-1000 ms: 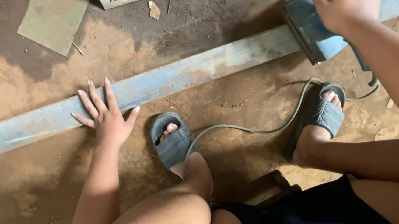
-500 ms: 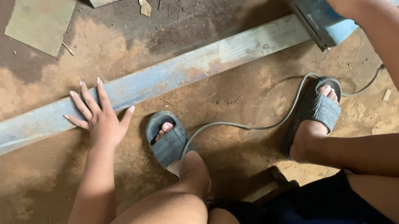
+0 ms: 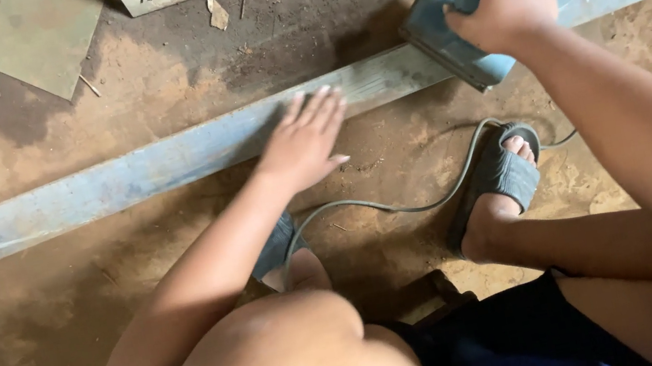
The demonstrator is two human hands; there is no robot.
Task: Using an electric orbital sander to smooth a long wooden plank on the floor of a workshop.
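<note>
The long plank is showing worn, matt blue paint over rough wood. The sander is looking like dull blue plastic, its cord smooth grey rubber. At 12 o'clock, the floor is lying dusty and gritty.

- The scene is seen through a single head-worn camera, pointed steeply down from above the crouching person's knees
- The dusty floor is faced, with the long blue plank crossed slantwise through the upper frame
- Both forearms and sandalled feet are taken in at close range
</note>
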